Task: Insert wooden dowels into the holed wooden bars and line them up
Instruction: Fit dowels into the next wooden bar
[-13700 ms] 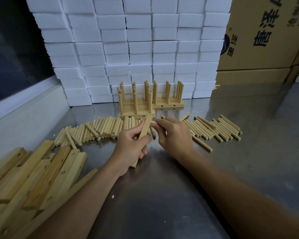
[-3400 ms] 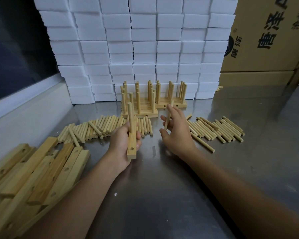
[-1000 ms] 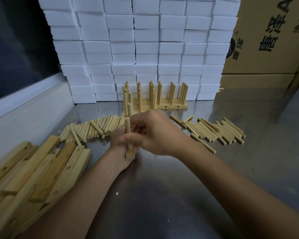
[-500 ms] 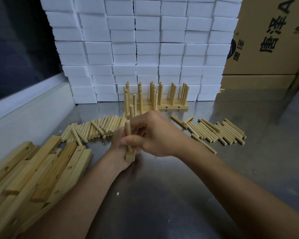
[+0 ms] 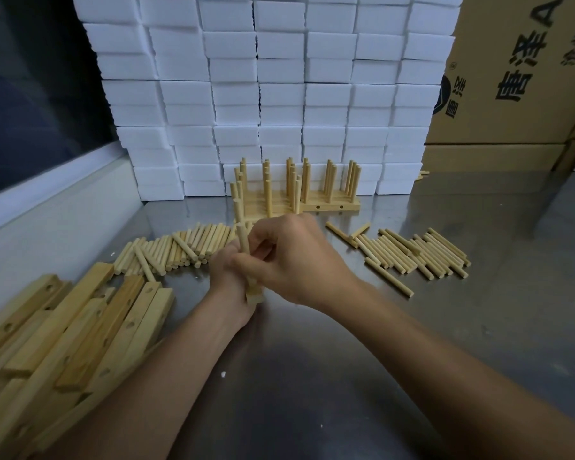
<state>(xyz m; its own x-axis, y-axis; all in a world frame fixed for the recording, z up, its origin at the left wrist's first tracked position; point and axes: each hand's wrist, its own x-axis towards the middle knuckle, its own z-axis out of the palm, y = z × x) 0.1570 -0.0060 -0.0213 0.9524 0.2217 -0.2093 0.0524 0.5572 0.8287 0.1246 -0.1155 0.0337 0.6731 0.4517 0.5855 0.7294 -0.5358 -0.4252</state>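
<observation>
Right hand pinches an upright dowel directly over the bar gripped by the left hand, long axes crossing, above the steel table.

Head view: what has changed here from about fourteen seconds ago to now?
The bar in the left hand, bare and slanted then, now stands on end with dowels in it. The right hand took a dowel from the table, crossed over the left hand, and now pinches it upright at the bar. The finished bars, both loose dowel piles and the stacked empty bars stayed put.
</observation>
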